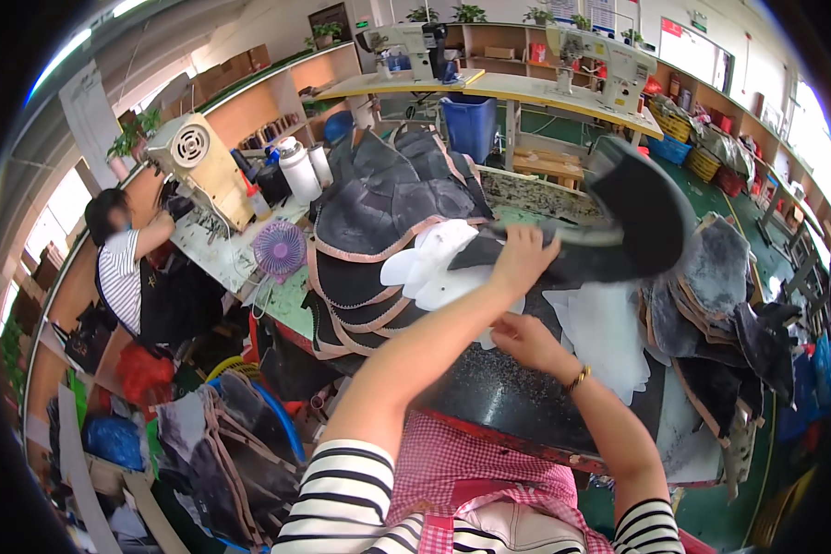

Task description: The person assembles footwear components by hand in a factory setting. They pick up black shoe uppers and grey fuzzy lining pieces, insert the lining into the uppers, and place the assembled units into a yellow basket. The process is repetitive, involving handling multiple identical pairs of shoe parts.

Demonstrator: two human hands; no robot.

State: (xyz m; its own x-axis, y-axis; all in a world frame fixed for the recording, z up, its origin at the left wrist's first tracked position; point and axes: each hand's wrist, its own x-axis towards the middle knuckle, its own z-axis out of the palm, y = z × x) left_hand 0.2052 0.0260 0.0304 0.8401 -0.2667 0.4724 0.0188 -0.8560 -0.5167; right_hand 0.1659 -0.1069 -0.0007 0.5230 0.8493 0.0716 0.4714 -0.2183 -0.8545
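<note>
My left hand (524, 256) reaches across the table, fingers closed on a dark curved material piece (651, 208). That piece is raised toward the right and smeared by motion. Nearer to me, my right hand (531, 343), a beaded bracelet at its wrist, has its fingers curled together at the edge of white sheet pieces; whatever it pinches is too small to make out. White petal-shaped pieces (429, 263) lie left of my left hand, on a stack of dark cut pieces with pinkish edges (388, 208). More white pieces (600, 332) lie to the right of my right hand.
Another pile of dark pieces (711, 295) hangs over the table's right edge. A purple fan (281, 249), a white flask (298, 171) and a sewing machine (198, 171) stand to the left, where another person (125, 258) sits. A blue bin (471, 127) stands behind.
</note>
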